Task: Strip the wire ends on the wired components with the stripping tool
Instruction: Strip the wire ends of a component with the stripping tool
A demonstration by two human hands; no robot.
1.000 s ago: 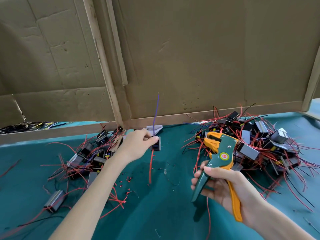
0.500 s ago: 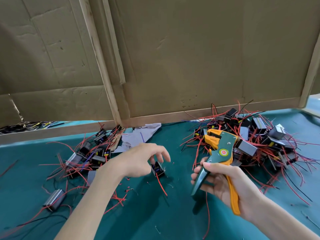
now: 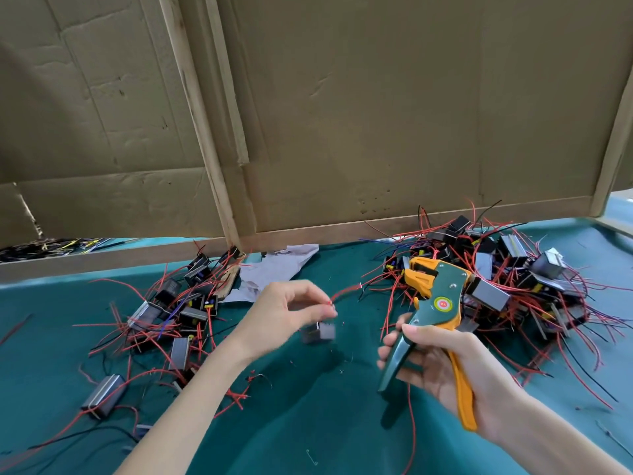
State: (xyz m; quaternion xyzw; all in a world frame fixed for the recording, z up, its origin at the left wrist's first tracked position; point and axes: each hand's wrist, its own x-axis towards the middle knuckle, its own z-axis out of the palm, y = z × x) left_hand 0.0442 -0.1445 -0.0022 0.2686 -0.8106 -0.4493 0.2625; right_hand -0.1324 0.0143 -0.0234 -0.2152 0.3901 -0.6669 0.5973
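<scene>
Left hand pinching red wire, grey block component dangling, right hand at three o'clock gripping green-orange stripping tool.

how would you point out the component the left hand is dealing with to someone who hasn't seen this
On the teal table, look between the left pile and right pile of wired components. There the left hand pinches a red wire, with a blurred grey component just below the hand. Unlike the rest, it lies in neither pile.
</scene>
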